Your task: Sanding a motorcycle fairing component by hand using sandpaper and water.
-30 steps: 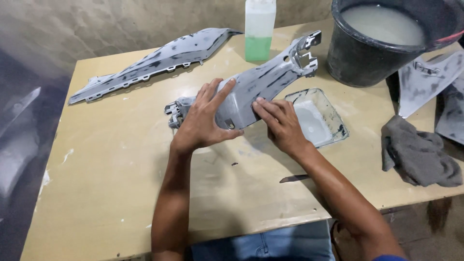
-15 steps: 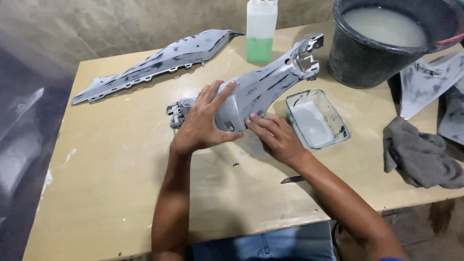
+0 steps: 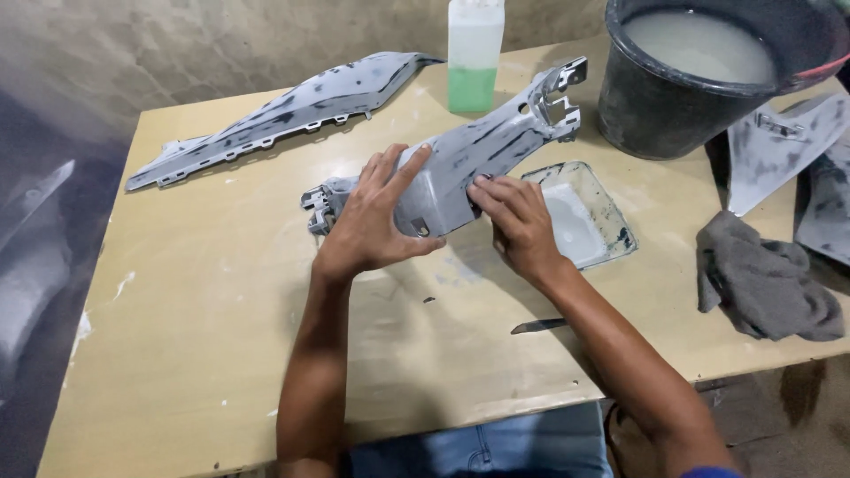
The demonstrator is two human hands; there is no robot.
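Note:
A long grey plastic body panel lies at an angle across the middle of the wooden table. My left hand lies spread over its near left end and holds it down. My right hand presses its fingertips against the panel's lower edge, fingers bent; whether something small is under them I cannot tell. A shallow square tray with pale liquid sits just right of my right hand.
A second grey panel lies at the back left. A plastic bottle with green liquid stands behind. A black bucket of cloudy water is at the back right, a grey rag and more panels at the right. A small dark blade lies near the front edge.
My right hand has slid a little to the left and down along the panel's lower edge. My left hand has stayed in place on the panel.

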